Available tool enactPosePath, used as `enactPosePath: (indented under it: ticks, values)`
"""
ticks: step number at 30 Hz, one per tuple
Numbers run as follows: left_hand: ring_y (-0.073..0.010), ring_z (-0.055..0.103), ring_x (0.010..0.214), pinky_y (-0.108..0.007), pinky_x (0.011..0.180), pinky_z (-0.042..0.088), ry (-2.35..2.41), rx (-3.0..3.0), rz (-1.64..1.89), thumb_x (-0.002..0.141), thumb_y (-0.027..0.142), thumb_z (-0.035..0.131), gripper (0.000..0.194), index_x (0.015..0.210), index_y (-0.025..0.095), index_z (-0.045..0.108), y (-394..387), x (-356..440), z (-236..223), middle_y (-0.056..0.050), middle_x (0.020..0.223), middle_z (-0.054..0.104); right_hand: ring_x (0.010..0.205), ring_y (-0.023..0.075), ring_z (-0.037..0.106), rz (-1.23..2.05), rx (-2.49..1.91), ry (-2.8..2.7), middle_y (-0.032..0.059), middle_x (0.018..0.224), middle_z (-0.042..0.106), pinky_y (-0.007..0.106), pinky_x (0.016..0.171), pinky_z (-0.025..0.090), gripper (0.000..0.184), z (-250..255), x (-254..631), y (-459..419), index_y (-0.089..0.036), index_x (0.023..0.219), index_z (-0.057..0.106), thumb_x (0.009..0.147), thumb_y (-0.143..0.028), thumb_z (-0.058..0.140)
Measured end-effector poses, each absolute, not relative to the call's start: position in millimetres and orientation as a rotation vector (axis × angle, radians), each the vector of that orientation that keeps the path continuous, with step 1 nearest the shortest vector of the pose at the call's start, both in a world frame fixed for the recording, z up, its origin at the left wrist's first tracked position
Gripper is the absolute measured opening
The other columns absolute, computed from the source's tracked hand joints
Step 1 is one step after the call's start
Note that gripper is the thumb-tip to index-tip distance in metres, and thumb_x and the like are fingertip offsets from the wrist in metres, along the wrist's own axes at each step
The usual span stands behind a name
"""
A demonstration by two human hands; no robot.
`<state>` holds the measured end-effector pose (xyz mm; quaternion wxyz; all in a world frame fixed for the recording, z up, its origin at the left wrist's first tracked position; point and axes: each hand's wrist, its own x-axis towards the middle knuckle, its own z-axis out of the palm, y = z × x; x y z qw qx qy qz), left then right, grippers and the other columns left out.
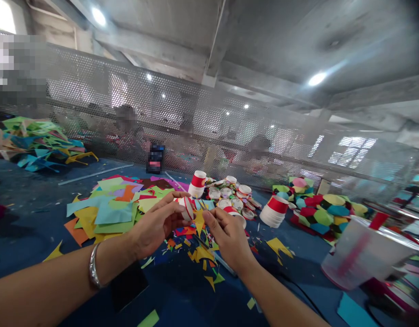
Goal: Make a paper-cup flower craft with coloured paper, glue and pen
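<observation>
My left hand [155,225] is closed around a small white paper cup [187,209] with a thin red line on it, tipped on its side. To its right, my right hand [228,234] is pinched, thumb against fingers. A thin greyish tip shows above those fingertips, too small to name. A pointed yellow paper piece [199,221] shows between the hands; whether it is held, I cannot tell. Under both hands lie yellow and other coloured paper scraps [202,253]. Just beyond are stacked red-and-white paper cups [197,184] and a heap of small white round pieces [226,193].
Coloured paper sheets [116,211] are piled left. Folded paper shapes [39,141] lie far left. Another cup stack [275,211], multicoloured paper balls [325,211] and a translucent drink cup [357,254] stand right. Behind runs a perforated metal screen [182,113]. A phone-like device [155,157] leans there.
</observation>
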<state>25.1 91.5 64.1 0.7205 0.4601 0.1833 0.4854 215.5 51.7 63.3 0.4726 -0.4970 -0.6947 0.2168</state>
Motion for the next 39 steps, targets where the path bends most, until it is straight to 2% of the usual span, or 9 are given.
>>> enactPosePath:
  ticks: [3, 6, 11, 14, 17, 24, 34, 39]
  values:
    - [-0.0129, 0.064, 0.083, -0.026, 0.082, 0.05, 0.408, 1.034, 1.074, 0.079, 0.017, 0.073, 0.036, 0.113, 0.022, 0.061, 93, 25, 64, -0.001, 0.092, 0.071, 0.051, 0.0107, 0.028, 0.563, -1.213, -1.696, -0.0074, 0.057, 0.032, 0.028, 0.048, 0.019, 0.046, 62, 217, 52, -0.022, 0.071, 0.048, 0.097, -0.059, 0.053]
    - [-0.0135, 0.063, 0.083, -0.026, 0.079, 0.048, 0.432, 1.093, 1.054, 0.078, 0.021, 0.078, 0.04, 0.116, 0.022, 0.065, 93, 24, 64, -0.002, 0.094, 0.071, 0.049, 0.0104, 0.029, 0.612, -1.204, -1.701, -0.0074, 0.056, 0.033, 0.028, 0.047, 0.018, 0.046, 61, 218, 53, -0.022, 0.071, 0.05, 0.097, -0.06, 0.053]
    - [-0.0145, 0.062, 0.084, -0.028, 0.077, 0.048, 0.537, 1.3, 1.044, 0.081, 0.031, 0.077, 0.048, 0.127, 0.025, 0.063, 94, 19, 65, -0.005, 0.11, 0.07, 0.046, 0.0085, 0.026, 0.937, -1.128, -1.703, -0.0089, 0.053, 0.032, 0.026, 0.044, 0.018, 0.046, 65, 218, 54, -0.021, 0.076, 0.054, 0.096, -0.062, 0.054]
    - [-0.0162, 0.062, 0.088, -0.028, 0.077, 0.048, 0.539, 1.38, 1.051, 0.084, 0.031, 0.073, 0.048, 0.129, 0.025, 0.06, 95, 18, 67, -0.006, 0.109, 0.069, 0.044, 0.0075, 0.022, 1.079, -1.093, -1.665, -0.0104, 0.051, 0.03, 0.025, 0.042, 0.016, 0.047, 68, 217, 52, -0.021, 0.073, 0.052, 0.093, -0.063, 0.057]
    - [-0.016, 0.062, 0.088, -0.028, 0.077, 0.048, 0.531, 1.382, 1.032, 0.083, 0.029, 0.073, 0.049, 0.13, 0.024, 0.059, 96, 17, 68, -0.007, 0.11, 0.069, 0.044, 0.0073, 0.021, 1.095, -1.098, -1.669, -0.0109, 0.052, 0.028, 0.024, 0.041, 0.015, 0.048, 69, 217, 51, -0.021, 0.073, 0.052, 0.093, -0.064, 0.057]
    - [-0.0188, 0.064, 0.097, -0.032, 0.089, 0.049, 0.481, 1.47, 1.023, 0.082, 0.025, 0.074, 0.051, 0.131, 0.025, 0.061, 99, 13, 67, -0.008, 0.121, 0.065, 0.044, 0.0078, 0.02, 1.032, -1.122, -1.737, -0.0106, 0.052, 0.027, 0.025, 0.041, 0.016, 0.047, 67, 222, 52, -0.021, 0.073, 0.053, 0.095, -0.063, 0.055]
    - [-0.0161, 0.057, 0.08, -0.028, 0.07, 0.044, 0.52, 1.636, 0.999, 0.078, 0.022, 0.069, 0.055, 0.132, 0.027, 0.061, 101, 10, 66, -0.003, 0.098, 0.066, 0.044, 0.0083, 0.023, 0.998, -1.136, -1.81, -0.0091, 0.052, 0.027, 0.028, 0.043, 0.015, 0.047, 66, 223, 52, -0.022, 0.07, 0.051, 0.097, -0.061, 0.054]
    - [-0.0165, 0.055, 0.078, -0.028, 0.068, 0.042, 0.544, 1.74, 1.02, 0.079, 0.024, 0.068, 0.057, 0.136, 0.027, 0.059, 104, 8, 64, -0.004, 0.096, 0.066, 0.043, 0.0083, 0.024, 0.99, -1.136, -1.827, -0.0087, 0.051, 0.029, 0.028, 0.043, 0.014, 0.048, 66, 222, 50, -0.022, 0.07, 0.051, 0.096, -0.062, 0.053]
